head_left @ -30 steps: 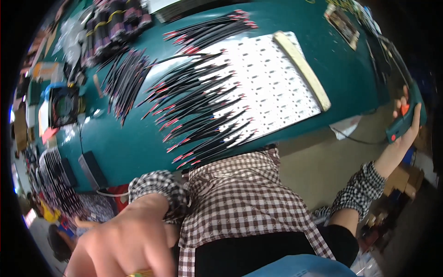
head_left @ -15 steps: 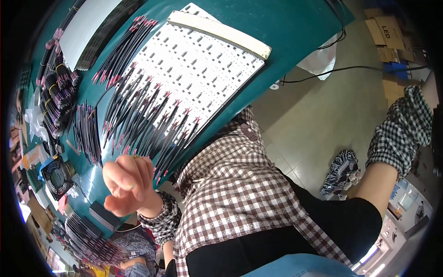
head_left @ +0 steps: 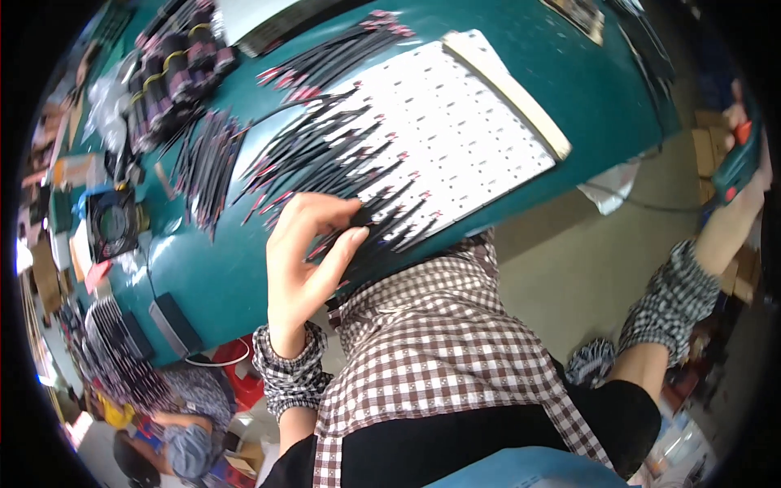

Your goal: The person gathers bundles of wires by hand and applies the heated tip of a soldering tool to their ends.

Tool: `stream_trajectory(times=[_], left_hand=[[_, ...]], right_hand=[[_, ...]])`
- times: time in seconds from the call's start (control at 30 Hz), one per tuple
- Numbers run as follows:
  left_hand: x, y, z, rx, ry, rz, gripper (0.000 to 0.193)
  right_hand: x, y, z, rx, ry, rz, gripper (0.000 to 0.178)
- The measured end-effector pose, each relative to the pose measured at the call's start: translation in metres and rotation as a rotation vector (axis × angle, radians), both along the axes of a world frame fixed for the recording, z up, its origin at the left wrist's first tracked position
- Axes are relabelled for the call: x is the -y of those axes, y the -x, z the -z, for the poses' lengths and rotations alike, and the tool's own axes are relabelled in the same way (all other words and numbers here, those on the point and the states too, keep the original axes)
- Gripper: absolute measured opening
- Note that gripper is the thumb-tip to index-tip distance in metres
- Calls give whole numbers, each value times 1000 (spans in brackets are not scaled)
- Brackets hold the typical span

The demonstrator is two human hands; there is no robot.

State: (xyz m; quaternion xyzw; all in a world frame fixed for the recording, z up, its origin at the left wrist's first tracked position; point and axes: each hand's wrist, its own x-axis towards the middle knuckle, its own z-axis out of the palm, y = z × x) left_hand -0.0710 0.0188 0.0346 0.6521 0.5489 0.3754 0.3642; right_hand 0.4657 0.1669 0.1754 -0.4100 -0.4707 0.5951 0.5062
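My left hand [head_left: 303, 264] is over the near edge of the black wires, its thumb and fingers curved with a gap between the tips. Black wires [head_left: 325, 154] with red ends lie in rows across a white circuit board panel [head_left: 455, 122] dotted with small dark parts. A pale strip [head_left: 508, 93] lies along the panel's far right side. At the far right rim my right hand [head_left: 736, 114] is closed around a dark green hand tool [head_left: 742, 163] with red parts, whose exact kind I cannot make out.
Loose wires [head_left: 209, 167] and tied wire bundles [head_left: 175, 81] lie left on the green table [head_left: 236, 285]. A small black fan [head_left: 112, 224] and a dark grey box [head_left: 174, 324] stand nearer its left end. Another person [head_left: 191, 435] sits lower left. A cable hangs on the right.
My left hand has gone from a loose curl above the table's edge to the wires, fingers spreading. The view has turned, and my right hand with the green tool has come into sight.
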Motion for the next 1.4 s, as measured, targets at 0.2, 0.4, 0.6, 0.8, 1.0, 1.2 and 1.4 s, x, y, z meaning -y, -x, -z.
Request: stream_trajectory(times=[0.2,0.4,0.6,0.8,1.0,1.2,1.4], left_hand=[[5,6,-42,361,18,34,23],[-17,-4,-107,1246,-27,665,13],[-1,16,-134,1264,-237,633,23],[-16,29,-81,1329,-238,964,42],[-63,31,22,-616,-256,-208,26],[-82,44,18,-498,-104,-131,17],[-74,31,-5,-500,-167,-99,13]], right_hand=[[19,83,132,-397,174,32,64],[20,102,202,-824,317,-99,62],[17,111,224,-879,254,-40,64],[23,111,230,-796,161,3,67],[19,115,229,-784,138,9,66],[20,116,228,-735,138,36,66],[22,118,226,-708,137,57,66]])
